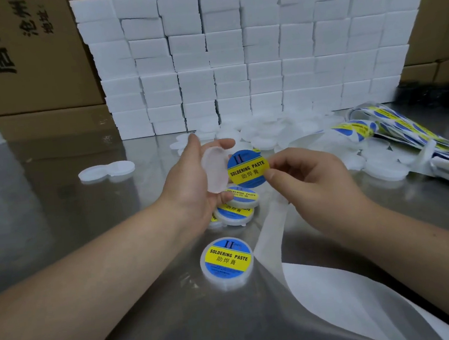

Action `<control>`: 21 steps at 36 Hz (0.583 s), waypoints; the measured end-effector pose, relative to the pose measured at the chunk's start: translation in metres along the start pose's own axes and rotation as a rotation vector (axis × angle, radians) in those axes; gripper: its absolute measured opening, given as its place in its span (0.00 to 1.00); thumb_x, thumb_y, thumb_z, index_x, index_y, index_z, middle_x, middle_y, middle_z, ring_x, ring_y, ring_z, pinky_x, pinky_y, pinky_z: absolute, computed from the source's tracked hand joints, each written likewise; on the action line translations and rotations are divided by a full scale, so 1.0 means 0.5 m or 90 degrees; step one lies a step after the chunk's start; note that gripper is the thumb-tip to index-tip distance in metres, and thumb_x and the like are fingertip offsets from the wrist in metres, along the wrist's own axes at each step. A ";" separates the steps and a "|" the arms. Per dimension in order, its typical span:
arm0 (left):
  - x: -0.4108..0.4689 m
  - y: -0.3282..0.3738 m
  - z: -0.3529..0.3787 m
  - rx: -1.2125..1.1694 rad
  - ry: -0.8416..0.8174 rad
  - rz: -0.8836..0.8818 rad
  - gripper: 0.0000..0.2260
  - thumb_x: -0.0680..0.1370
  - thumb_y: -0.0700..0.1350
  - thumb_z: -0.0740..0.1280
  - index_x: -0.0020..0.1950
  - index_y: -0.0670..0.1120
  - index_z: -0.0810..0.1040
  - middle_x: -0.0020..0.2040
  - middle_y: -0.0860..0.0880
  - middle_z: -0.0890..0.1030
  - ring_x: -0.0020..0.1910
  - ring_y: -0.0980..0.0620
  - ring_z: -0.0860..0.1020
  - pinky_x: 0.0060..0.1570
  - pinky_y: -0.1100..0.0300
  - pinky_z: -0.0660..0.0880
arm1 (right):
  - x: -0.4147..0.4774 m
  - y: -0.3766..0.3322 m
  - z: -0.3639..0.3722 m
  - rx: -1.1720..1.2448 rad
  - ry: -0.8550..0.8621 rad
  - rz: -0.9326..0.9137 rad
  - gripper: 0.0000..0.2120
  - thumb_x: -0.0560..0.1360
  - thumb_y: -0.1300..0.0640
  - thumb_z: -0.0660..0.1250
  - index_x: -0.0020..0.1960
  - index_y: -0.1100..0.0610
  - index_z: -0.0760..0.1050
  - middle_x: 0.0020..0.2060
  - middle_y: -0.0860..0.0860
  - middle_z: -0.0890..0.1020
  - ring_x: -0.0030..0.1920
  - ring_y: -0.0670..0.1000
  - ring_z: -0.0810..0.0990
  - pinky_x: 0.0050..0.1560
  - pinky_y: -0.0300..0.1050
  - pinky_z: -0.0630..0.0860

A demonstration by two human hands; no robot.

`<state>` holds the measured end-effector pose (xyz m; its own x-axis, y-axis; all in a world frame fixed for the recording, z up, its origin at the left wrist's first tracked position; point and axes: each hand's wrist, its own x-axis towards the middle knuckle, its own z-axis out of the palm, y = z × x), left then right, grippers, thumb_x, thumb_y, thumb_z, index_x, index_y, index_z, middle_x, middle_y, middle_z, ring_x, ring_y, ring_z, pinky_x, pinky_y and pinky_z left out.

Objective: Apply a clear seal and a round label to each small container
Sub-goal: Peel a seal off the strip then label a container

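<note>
My left hand (191, 184) cradles a small translucent container (216, 169), its face turned right; my right hand (306, 174) pinches the round soldering-paste label (248, 168) just beside it.

Both bare forearms reach in from the lower corners and converge ahead of the body. The left hand (189, 187) is turned palm inward, its fingers curled about the rim of a clear small container (214, 171). The right hand (312, 180), just beside it, pinches a round label (248, 167) by its edge between thumb and forefinger, the other fingers loosely curled.
</note>
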<state>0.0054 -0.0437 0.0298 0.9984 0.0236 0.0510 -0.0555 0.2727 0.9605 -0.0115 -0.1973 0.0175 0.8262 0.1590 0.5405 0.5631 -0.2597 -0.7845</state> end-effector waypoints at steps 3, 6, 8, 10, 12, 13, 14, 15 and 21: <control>0.001 0.005 -0.005 -0.043 0.001 -0.002 0.21 0.81 0.50 0.48 0.45 0.45 0.79 0.43 0.43 0.77 0.33 0.51 0.72 0.24 0.65 0.65 | -0.002 -0.005 -0.001 0.035 0.010 0.005 0.16 0.73 0.61 0.66 0.33 0.42 0.80 0.31 0.53 0.80 0.32 0.45 0.73 0.32 0.36 0.70; 0.005 0.007 -0.006 -0.045 0.026 0.029 0.13 0.78 0.41 0.53 0.46 0.45 0.77 0.46 0.45 0.78 0.33 0.55 0.76 0.24 0.69 0.68 | -0.004 -0.010 -0.001 0.069 0.006 0.011 0.16 0.73 0.62 0.66 0.34 0.44 0.80 0.30 0.50 0.79 0.31 0.44 0.73 0.31 0.33 0.70; 0.013 0.002 -0.008 -0.026 0.070 0.047 0.11 0.76 0.38 0.56 0.44 0.48 0.77 0.45 0.48 0.77 0.37 0.56 0.76 0.30 0.66 0.72 | -0.005 -0.013 -0.001 0.084 0.009 0.012 0.16 0.73 0.64 0.65 0.34 0.46 0.80 0.28 0.45 0.78 0.30 0.42 0.72 0.30 0.31 0.70; 0.023 -0.001 -0.009 -0.037 0.101 0.038 0.10 0.76 0.36 0.57 0.46 0.48 0.75 0.51 0.45 0.77 0.49 0.49 0.77 0.46 0.56 0.76 | -0.005 -0.013 -0.001 0.099 0.017 0.010 0.17 0.74 0.65 0.65 0.34 0.47 0.79 0.27 0.44 0.78 0.29 0.41 0.72 0.29 0.31 0.69; 0.027 -0.001 -0.010 -0.054 0.104 0.031 0.09 0.77 0.34 0.59 0.51 0.46 0.74 0.52 0.43 0.78 0.50 0.47 0.78 0.53 0.53 0.75 | -0.005 -0.011 -0.003 0.108 0.021 0.010 0.17 0.74 0.66 0.65 0.33 0.47 0.79 0.26 0.43 0.78 0.29 0.40 0.72 0.28 0.31 0.69; 0.027 -0.002 -0.011 -0.054 0.096 0.036 0.09 0.77 0.34 0.60 0.51 0.45 0.74 0.50 0.43 0.80 0.48 0.48 0.79 0.51 0.54 0.77 | -0.005 -0.010 -0.003 0.108 0.019 0.011 0.18 0.74 0.66 0.65 0.33 0.46 0.80 0.26 0.43 0.78 0.29 0.40 0.72 0.28 0.31 0.69; 0.027 -0.003 -0.012 -0.050 0.085 0.044 0.08 0.77 0.34 0.60 0.51 0.44 0.75 0.47 0.44 0.81 0.44 0.49 0.80 0.48 0.55 0.78 | -0.005 -0.009 -0.003 0.106 0.014 0.011 0.18 0.74 0.65 0.65 0.33 0.46 0.80 0.26 0.43 0.78 0.29 0.40 0.72 0.28 0.30 0.69; 0.027 -0.004 -0.012 -0.044 0.072 0.052 0.07 0.77 0.34 0.61 0.50 0.44 0.75 0.45 0.45 0.81 0.42 0.50 0.81 0.44 0.57 0.79 | -0.004 -0.008 -0.002 0.102 0.008 0.010 0.17 0.73 0.64 0.66 0.33 0.45 0.80 0.26 0.42 0.78 0.29 0.39 0.72 0.27 0.30 0.69; 0.017 -0.010 -0.006 -0.042 -0.016 0.042 0.09 0.79 0.38 0.59 0.49 0.48 0.77 0.49 0.44 0.82 0.47 0.47 0.82 0.45 0.54 0.79 | 0.002 -0.001 0.002 0.098 -0.029 0.024 0.13 0.67 0.54 0.62 0.35 0.37 0.80 0.25 0.41 0.77 0.28 0.40 0.73 0.27 0.32 0.70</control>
<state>0.0142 -0.0419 0.0247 0.9924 0.0192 0.1217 -0.1211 0.3345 0.9346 -0.0107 -0.1962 0.0182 0.8451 0.1958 0.4975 0.5240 -0.1185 -0.8434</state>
